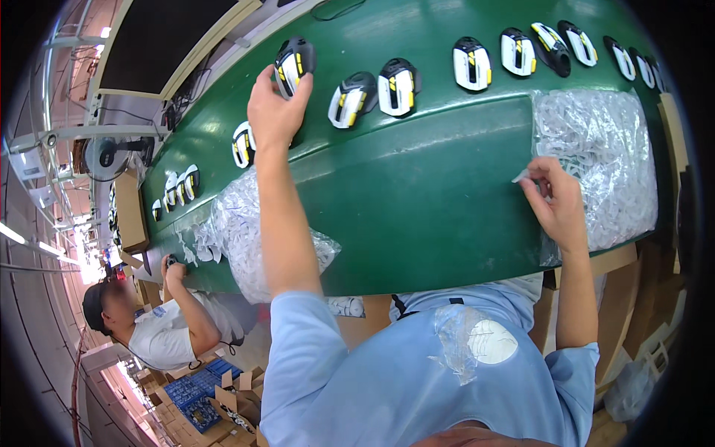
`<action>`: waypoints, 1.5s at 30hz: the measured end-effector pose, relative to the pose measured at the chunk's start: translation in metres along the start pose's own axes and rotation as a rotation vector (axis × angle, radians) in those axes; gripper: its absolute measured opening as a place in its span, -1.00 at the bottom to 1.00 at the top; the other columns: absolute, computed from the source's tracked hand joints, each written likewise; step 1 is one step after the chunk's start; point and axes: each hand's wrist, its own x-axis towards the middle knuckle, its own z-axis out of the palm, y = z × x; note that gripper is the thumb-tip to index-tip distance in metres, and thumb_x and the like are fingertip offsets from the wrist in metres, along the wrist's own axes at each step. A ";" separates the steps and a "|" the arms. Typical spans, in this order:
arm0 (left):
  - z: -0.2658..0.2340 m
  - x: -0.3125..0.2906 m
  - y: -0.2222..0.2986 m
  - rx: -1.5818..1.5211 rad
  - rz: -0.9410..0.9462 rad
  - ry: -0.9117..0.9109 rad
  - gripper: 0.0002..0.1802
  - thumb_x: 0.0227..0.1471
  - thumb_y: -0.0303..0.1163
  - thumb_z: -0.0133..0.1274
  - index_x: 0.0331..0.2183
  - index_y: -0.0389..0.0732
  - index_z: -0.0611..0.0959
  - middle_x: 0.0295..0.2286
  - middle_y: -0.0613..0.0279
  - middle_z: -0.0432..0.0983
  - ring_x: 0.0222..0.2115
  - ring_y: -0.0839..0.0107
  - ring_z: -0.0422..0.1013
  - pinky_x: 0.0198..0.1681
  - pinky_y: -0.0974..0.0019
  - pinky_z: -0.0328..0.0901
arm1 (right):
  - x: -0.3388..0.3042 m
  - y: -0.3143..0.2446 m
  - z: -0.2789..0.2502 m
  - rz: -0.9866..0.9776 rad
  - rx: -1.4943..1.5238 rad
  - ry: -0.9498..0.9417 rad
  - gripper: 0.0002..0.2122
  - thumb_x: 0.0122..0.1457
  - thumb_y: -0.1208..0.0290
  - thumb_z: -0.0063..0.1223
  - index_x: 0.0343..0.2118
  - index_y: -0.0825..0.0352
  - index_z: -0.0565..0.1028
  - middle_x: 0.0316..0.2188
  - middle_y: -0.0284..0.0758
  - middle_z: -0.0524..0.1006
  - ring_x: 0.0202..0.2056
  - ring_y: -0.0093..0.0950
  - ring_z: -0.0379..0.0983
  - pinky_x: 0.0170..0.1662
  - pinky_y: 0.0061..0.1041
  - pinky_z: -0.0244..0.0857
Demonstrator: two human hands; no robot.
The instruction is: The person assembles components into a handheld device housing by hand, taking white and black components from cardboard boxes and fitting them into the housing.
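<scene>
My left hand (275, 108) reaches to the far side of the green table. Its thumb and fingers are closed around an oval black-and-white shell with yellow marks (294, 65). Over the right side, my right hand (551, 195) pinches a small translucent whitish piece (521, 176) between thumb and fingertips. Just beside that hand lies a clear plastic bag (596, 141) full of similar pale pieces. Two more shells of the same kind, one tilted (352, 100) and one straighter (398, 87), rest to the right of my left hand.
More shells stand in a line along the green table (417, 208), such as this one (472, 64) toward the right. Under my left forearm sits another bag of pale pieces (237, 223). A co-worker (164, 320) holds a dark object at the table's left end. Cardboard boxes (130, 212) stand beyond.
</scene>
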 end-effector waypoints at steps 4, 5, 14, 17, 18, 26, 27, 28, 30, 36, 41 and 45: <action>-0.004 -0.091 0.059 -0.113 0.591 -0.232 -0.21 -0.17 -0.15 0.46 0.09 -0.31 0.63 -0.23 -0.01 0.57 -0.23 0.01 0.51 -0.11 0.02 0.44 | 0.013 -0.003 0.005 -0.348 -0.026 0.120 -0.84 0.09 0.62 0.32 -0.26 0.27 0.67 -0.41 -0.32 0.64 -0.43 -0.39 0.49 -0.32 -0.40 0.35; 0.000 -0.115 0.071 -0.082 0.597 -0.337 -0.20 -0.17 -0.16 0.46 0.11 -0.30 0.62 -0.23 0.01 0.55 -0.21 0.04 0.50 -0.11 0.04 0.43 | 0.016 -0.006 0.009 -0.322 -0.040 0.115 -0.84 0.09 0.62 0.32 -0.26 0.27 0.67 -0.41 -0.32 0.64 -0.43 -0.39 0.49 -0.32 -0.40 0.35; 0.036 -0.187 0.093 -0.149 0.580 -0.506 -0.14 -0.14 -0.25 0.45 0.22 -0.24 0.58 -0.22 0.10 0.48 -0.23 0.16 0.44 -0.12 0.13 0.38 | 0.012 -0.006 0.034 -0.260 0.158 -0.058 -0.76 0.12 0.57 0.27 -0.14 0.23 0.73 -0.46 -0.31 0.62 -0.40 -0.30 0.52 -0.30 -0.37 0.41; 0.038 -0.195 0.096 -0.190 0.555 -0.504 -0.15 -0.12 -0.26 0.45 0.23 -0.23 0.58 -0.19 0.10 0.49 -0.19 0.13 0.44 -0.09 0.11 0.39 | 0.015 -0.015 0.031 -0.235 0.157 -0.056 -0.77 0.17 0.57 0.25 -0.11 0.26 0.72 -0.39 -0.31 0.68 -0.37 -0.31 0.54 -0.28 -0.36 0.43; 0.039 -0.198 0.098 -0.190 0.555 -0.506 -0.15 -0.12 -0.26 0.45 0.23 -0.23 0.58 -0.19 0.10 0.49 -0.19 0.13 0.44 -0.09 0.11 0.39 | 0.017 -0.015 0.034 -0.234 0.157 -0.056 -0.77 0.17 0.57 0.25 -0.11 0.26 0.72 -0.39 -0.31 0.68 -0.37 -0.31 0.54 -0.28 -0.36 0.43; 0.045 -0.206 0.098 -0.208 0.560 -0.483 -0.18 -0.12 -0.22 0.44 0.21 -0.18 0.60 -0.16 0.13 0.52 -0.15 0.15 0.44 -0.02 0.10 0.34 | 0.032 -0.016 0.047 -0.271 0.248 -0.020 -0.65 0.17 0.42 0.39 0.05 0.20 0.70 -0.52 -0.33 0.63 -0.52 -0.43 0.53 -0.40 -0.44 0.42; 0.046 -0.205 0.097 -0.211 0.560 -0.478 -0.21 -0.10 -0.20 0.43 0.19 -0.19 0.61 -0.15 0.14 0.52 -0.15 0.16 0.44 -0.02 0.11 0.33 | 0.032 -0.017 0.039 -0.305 0.160 -0.025 -0.64 0.16 0.43 0.41 0.05 0.19 0.70 -0.52 -0.34 0.63 -0.51 -0.44 0.53 -0.39 -0.44 0.42; 0.045 -0.203 0.096 -0.211 0.556 -0.474 -0.21 -0.10 -0.20 0.43 0.19 -0.19 0.61 -0.15 0.14 0.52 -0.15 0.16 0.44 -0.02 0.11 0.33 | 0.032 -0.019 0.035 -0.339 0.071 -0.030 -0.62 0.14 0.43 0.42 0.06 0.19 0.70 -0.52 -0.35 0.62 -0.50 -0.45 0.53 -0.39 -0.44 0.42; 0.042 -0.194 0.095 -0.536 0.575 -0.425 -0.33 0.02 -0.13 0.35 0.13 -0.23 0.64 -0.15 0.12 0.56 -0.14 0.18 0.43 -0.01 0.13 0.31 | 0.026 -0.026 0.035 -0.426 0.051 -0.041 -0.63 0.11 0.41 0.45 0.02 0.18 0.71 -0.51 -0.37 0.62 -0.49 -0.46 0.54 -0.39 -0.44 0.42; 0.029 -0.197 0.105 -1.010 0.369 -0.879 -0.78 0.32 -0.30 0.11 -0.33 -0.24 0.58 -0.43 0.15 0.51 -0.41 0.17 0.45 -0.29 0.16 0.32 | 0.007 -0.044 0.039 -0.446 0.339 -0.198 -0.70 0.04 0.30 0.54 -0.21 0.22 0.64 -0.52 -0.39 0.58 -0.51 -0.44 0.55 -0.44 -0.45 0.41; 0.030 -0.207 0.101 -1.057 0.353 -0.968 -0.79 0.36 -0.32 0.10 -0.33 -0.23 0.57 -0.43 0.19 0.49 -0.43 0.29 0.42 -0.31 0.24 0.30 | -0.010 -0.045 0.037 -0.368 0.404 -0.268 -0.68 0.03 0.28 0.57 -0.31 0.24 0.56 -0.59 -0.46 0.56 -0.57 -0.54 0.50 -0.50 -0.53 0.34; 0.018 -0.219 0.110 -1.345 0.045 -1.033 -0.76 0.41 -0.34 0.04 -0.34 -0.23 0.57 -0.45 0.29 0.47 -0.41 0.43 0.39 -0.27 0.29 0.31 | -0.024 -0.044 0.030 -0.044 0.661 -0.362 -0.77 0.09 0.46 0.51 -0.24 0.30 0.64 -0.49 -0.45 0.66 -0.52 -0.60 0.53 -0.46 -0.57 0.36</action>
